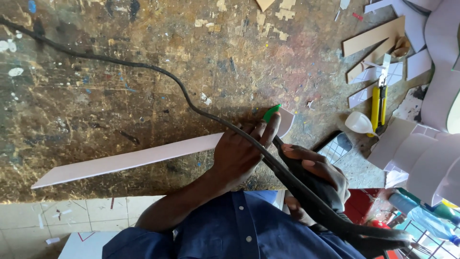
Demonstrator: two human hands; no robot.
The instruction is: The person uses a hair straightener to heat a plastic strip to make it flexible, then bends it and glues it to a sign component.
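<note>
Head cam looks down on a beat-up, paint-spattered counter [120,96]. Left hand [239,156] is pressed flat onto a long pale strip [129,160] that runs across the counter, fingers spread out on it rather than curled round anything, with one finger reaching up to a small green bit [271,112] at the strip's rounded end. Right hand [314,180] is clamped round a dark tool [311,184], nose of it just beside the left hand; can't tell what kind of tool, it's mostly buried in the grip. Thick black cable [158,72] snakes in from the far left of the counter, crosses right over the left hand and carries on past the right wrist, so it cuts across the view of both hands. Off to the right, well apart from the strip: yellow utility knife [378,103], small white funnel [359,123], brown card offcuts [373,38] and a pile of white curved pieces [421,153]. Blue shirt [249,225] fills the bottom edge
</note>
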